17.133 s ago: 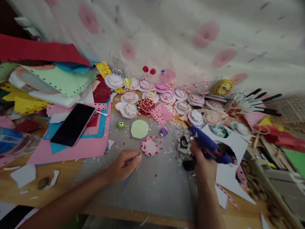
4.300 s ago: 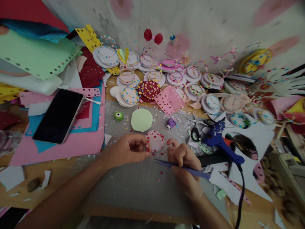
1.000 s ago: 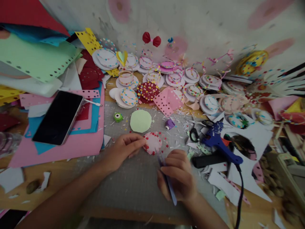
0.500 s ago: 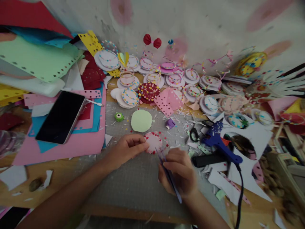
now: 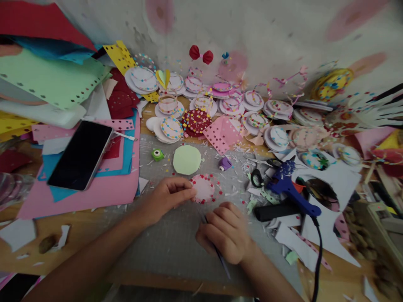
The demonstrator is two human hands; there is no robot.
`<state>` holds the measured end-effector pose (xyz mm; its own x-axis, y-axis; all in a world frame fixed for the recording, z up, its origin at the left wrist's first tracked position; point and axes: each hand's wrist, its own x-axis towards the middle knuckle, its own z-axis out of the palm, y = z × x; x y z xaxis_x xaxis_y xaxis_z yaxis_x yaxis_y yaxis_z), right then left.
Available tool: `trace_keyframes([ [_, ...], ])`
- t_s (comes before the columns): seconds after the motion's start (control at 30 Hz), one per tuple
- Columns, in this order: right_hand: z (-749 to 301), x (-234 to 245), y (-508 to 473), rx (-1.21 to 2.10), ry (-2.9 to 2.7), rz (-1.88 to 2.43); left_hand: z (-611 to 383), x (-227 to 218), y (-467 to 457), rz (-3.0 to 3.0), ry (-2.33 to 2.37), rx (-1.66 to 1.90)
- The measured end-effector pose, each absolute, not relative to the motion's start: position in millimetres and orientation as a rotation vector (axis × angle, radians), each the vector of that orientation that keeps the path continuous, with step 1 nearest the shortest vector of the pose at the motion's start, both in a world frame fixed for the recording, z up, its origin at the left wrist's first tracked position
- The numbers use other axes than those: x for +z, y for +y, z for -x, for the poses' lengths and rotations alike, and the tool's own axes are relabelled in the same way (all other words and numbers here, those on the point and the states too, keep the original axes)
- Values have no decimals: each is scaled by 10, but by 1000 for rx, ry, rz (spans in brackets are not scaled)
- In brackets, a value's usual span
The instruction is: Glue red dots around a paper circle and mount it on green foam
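My left hand [image 5: 168, 197] rests on the grey cutting mat [image 5: 176, 243], its fingers pressed together on the left edge of a small pink paper disc [image 5: 203, 188] rimmed with red stars. My right hand [image 5: 225, 233] is closed around thin blue tweezers [image 5: 220, 258], just below and to the right of the disc. The tweezer tips point toward the disc from under my fingers. A pale green paper disc [image 5: 187, 160] lies just beyond the pink one.
A blue glue gun [image 5: 291, 188] with its black cord [image 5: 316, 256], black scissors [image 5: 258, 177], a purple punch [image 5: 224, 164] and a green punch [image 5: 157, 154] lie around the mat. A phone [image 5: 81, 155] sits on stacked coloured paper at left. Several decorated discs crowd the back.
My right hand has slid down and to the left with the tweezers, away from the pink disc's lower edge. My left hand stays on the disc.
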<state>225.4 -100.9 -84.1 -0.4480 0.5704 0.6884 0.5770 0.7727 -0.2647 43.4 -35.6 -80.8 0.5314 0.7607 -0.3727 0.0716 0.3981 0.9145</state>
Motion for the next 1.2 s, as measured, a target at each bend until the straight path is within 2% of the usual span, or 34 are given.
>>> trace_keyframes([
  [1.2,-2245,-793,-987,-54,-2219,822,-455,-767,-337,-1108,945,476],
])
